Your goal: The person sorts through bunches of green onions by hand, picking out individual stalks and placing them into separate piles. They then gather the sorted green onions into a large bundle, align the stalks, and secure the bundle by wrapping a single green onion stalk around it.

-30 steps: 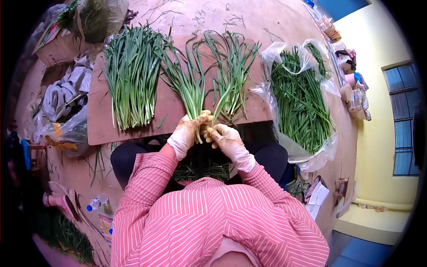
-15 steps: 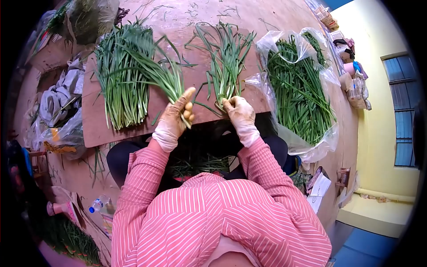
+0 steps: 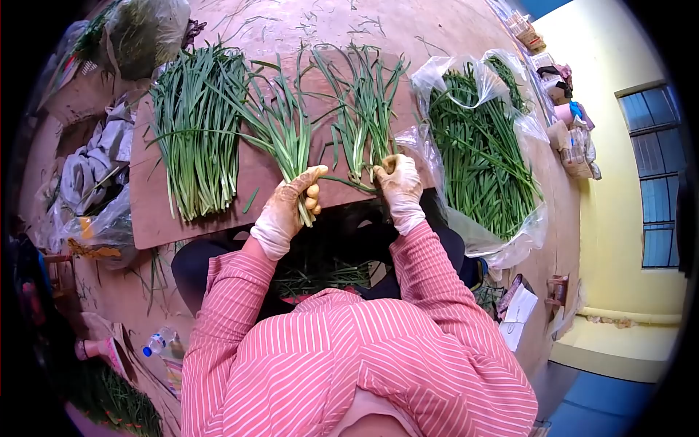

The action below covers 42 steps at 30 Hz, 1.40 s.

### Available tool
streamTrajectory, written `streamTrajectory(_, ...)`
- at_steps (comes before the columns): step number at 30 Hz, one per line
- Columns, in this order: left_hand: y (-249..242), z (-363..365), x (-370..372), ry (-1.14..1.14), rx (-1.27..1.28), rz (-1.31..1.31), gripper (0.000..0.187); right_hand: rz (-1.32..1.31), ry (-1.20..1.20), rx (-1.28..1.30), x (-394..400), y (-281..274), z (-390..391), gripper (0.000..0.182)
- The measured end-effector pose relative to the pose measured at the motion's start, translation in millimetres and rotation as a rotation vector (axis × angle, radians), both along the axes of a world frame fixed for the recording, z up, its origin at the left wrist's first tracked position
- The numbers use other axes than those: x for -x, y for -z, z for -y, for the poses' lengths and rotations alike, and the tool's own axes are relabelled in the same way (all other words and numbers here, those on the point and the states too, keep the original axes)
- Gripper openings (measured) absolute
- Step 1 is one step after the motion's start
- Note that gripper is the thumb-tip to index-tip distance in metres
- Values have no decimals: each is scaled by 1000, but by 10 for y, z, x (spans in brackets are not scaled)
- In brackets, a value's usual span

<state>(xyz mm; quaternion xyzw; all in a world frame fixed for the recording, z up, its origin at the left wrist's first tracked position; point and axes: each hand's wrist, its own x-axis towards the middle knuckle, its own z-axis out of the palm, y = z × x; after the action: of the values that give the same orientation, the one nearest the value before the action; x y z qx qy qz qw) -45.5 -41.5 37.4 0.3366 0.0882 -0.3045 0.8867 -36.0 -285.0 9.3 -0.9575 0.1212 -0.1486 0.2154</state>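
My left hand (image 3: 285,209), in a stained white glove, is closed round the pale stem ends of a bunch of garlic chives (image 3: 290,142); their leaves fan away over the board. My right hand (image 3: 402,188), gloved likewise, pinches the stem ends of some chives at the near edge of a small loose heap of chives (image 3: 362,109). How many stems it grips is hidden by the fingers. Left of both hands lies a thick, neatly lined-up pile of chives (image 3: 195,138). Everything rests on a reddish-brown board (image 3: 255,197).
Right of the board stands an open clear plastic bag (image 3: 535,218) full of chives. Crumpled grey cloth and plastic (image 3: 91,171) lie at the left. A water bottle (image 3: 159,340) is on the floor, near a person's foot in a pink shoe (image 3: 113,357). Leaf scraps litter the floor.
The bunch in my left hand has swung from leaning left to a more upright lie on the board. My right hand still pinches at the loose heap, slightly shifted. The view has tilted a little.
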Motion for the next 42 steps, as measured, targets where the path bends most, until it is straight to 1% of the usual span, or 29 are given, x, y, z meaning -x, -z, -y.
streamTrajectory(1,6,3,1,4,9,9,33,0,0,0,-15,-24,-47,30)
streamTrajectory(4,-43,14,6,17,-51,-28,32,34,-100,213,-94,-84,-117,27)
streamTrajectory(6,-27,17,8,8,-39,-16,32,71,-121,186,-166,115,-12,25)
streamTrajectory(9,-7,13,-2,1,-27,-11,31,166,-128,135,-184,187,78,25)
streamTrajectory(11,-19,24,-12,3,-26,-21,31,-26,23,-435,-110,-107,-36,24)
streamTrajectory(12,-38,32,-10,6,-49,-20,31,-17,-14,-1009,-25,-299,-145,22)
streamTrajectory(13,-41,33,-2,12,-73,-22,31,-34,-41,-1095,68,-497,-253,18)
streamTrajectory(15,35,45,-3,19,-53,-29,31,-82,-56,-1204,202,-662,-387,17)
streamTrajectory(16,56,51,-3,22,-30,-27,31,-83,-52,-1205,260,-741,-437,17)
streamTrajectory(18,-42,66,5,22,-83,-26,31,-237,-35,-1122,344,-841,-528,17)
streamTrajectory(19,-76,60,11,23,-139,-26,32,-201,-108,-1063,404,-806,-588,16)
streamTrajectory(20,0,9,16,81,-44,38,33,-145,-228,-844,466,-681,-616,15)
streamTrajectory(21,94,0,20,85,-48,36,33,-86,-341,-620,512,-644,-686,15)
streamTrajectory(23,228,14,9,167,11,91,36,19,-537,-414,604,-685,-827,17)
streamTrajectory(24,22,66,55,132,-17,48,27,71,-578,-469,613,-631,-898,15)
streamTrajectory(25,50,65,89,84,-10,19,28,48,-554,-448,645,-623,-950,14)
streamTrajectory(27,150,41,28,221,-85,73,41,44,-616,-481,666,-644,-990,16)
streamTrajectory(29,151,-8,-5,210,-74,83,39,68,-731,-313,737,-682,-974,18)
streamTrajectory(30,121,-25,-10,199,-61,93,38,96,-836,-285,786,-621,-980,18)
streamTrajectory(31,-63,-26,18,129,-180,42,33,-19,-894,-353,902,-618,-987,17)
streamTrajectory(33,-53,-74,-46,107,-167,98,32,-250,-1035,-239,1089,-509,-975,17)
streamTrajectory(34,-36,-97,-67,109,-163,107,33,-325,-1035,-155,1149,-407,-898,17)
streamTrajectory(35,-19,-101,-62,103,-163,103,33,-284,-985,-220,1184,-261,-751,15)
streamTrajectory(36,-4,-101,-53,115,-147,90,34,-294,-880,-65,1189,-108,-601,16)
streamTrajectory(37,5,-102,-57,126,-132,79,34,-300,-773,89,1143,-73,-533,17)
streamTrajectory(39,8,-88,-45,159,-137,62,34,-112,-628,-150,1001,-175,-503,23)
streamTrajectory(40,4,-73,-24,178,-157,51,34,-472,-425,-565,879,-453,-612,30)
streamTrajectory(41,-4,-54,-11,198,-176,43,34,-559,-351,-902,824,-511,-650,36)
streamTrajectory(42,33,-24,4,198,-167,32,35,-662,-315,-942,752,-676,-733,37)
